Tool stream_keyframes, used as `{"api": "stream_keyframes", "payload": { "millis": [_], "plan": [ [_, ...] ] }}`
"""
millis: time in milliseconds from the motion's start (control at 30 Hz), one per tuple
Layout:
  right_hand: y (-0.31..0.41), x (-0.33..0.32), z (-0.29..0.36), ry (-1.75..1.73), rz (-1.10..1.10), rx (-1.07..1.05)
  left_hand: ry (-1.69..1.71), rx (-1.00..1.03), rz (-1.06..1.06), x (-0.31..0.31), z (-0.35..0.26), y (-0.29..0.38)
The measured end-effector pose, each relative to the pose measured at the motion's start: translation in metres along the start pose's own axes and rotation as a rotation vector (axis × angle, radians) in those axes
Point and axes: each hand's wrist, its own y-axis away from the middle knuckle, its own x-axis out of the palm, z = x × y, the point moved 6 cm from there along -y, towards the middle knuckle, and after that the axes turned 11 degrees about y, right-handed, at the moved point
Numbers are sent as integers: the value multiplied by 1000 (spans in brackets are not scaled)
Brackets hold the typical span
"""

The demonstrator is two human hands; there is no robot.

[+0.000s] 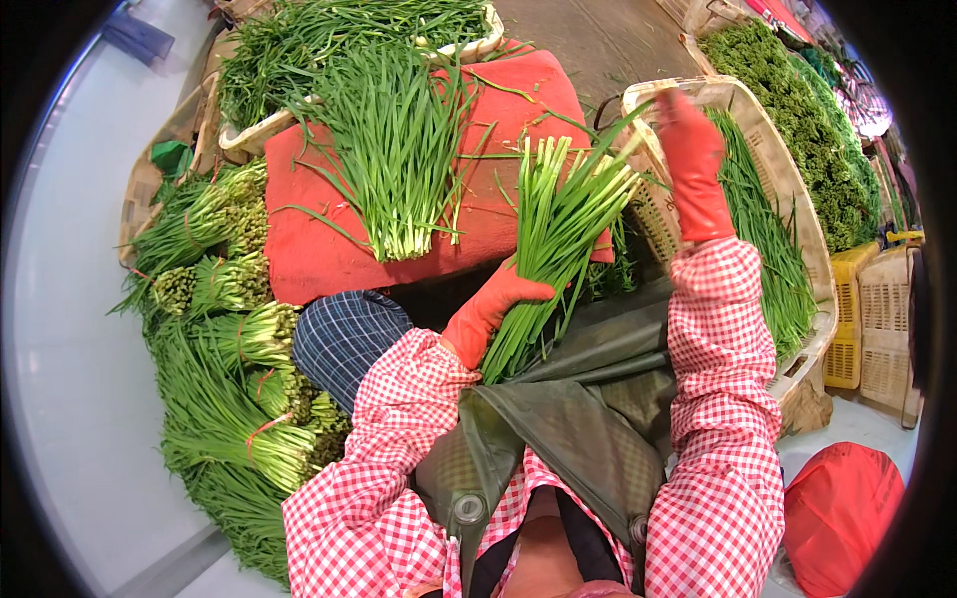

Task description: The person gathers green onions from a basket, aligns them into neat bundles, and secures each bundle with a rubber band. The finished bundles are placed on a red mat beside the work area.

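Note:
My left hand, in an orange rubber glove, is closed around a loose bunch of garlic chives. The pale cut ends fan upward and the leaves hang down over my dark green waterproof apron. Raised at the right is my right hand, gloved too, over the near edge of a cream plastic crate. Motion blurs its fingers, and a leaf tip reaches close to them; whether they pinch it is unclear. Another chive pile lies on a red cloth-covered surface in front of me.
Bundles of chives with red ties are stacked along my left. A crate heaped with loose greens stands at the back. Curly leafy greens fill a container far right. A yellow crate and a red bag sit lower right.

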Motion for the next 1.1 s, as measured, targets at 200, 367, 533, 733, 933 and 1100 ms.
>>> {"api": "stream_keyframes", "payload": {
  "millis": [200, 367, 533, 733, 933, 1100],
  "plan": [
    [-21, 7, -49, -112, 359, 42, -50, 38, -15, -9, -7, 2],
    [24, 40, 25, -1245, 610, -115, 203, -33, 0, 18, -7, 16],
    [39, 31, 58, -1003, 549, -118, 98, 265, 89, 35, -21, 29],
    [100, 0, 104, -1408, 488, 143, -235, 361, -317, -19, -37, -9],
    [158, 30, 119, -1820, 869, 617, -1342, 490, -337, 8, -32, -7],
    [136, 29, 115, -2164, 831, 559, -397, 373, -172, -6, -53, -1]
  ]
}}
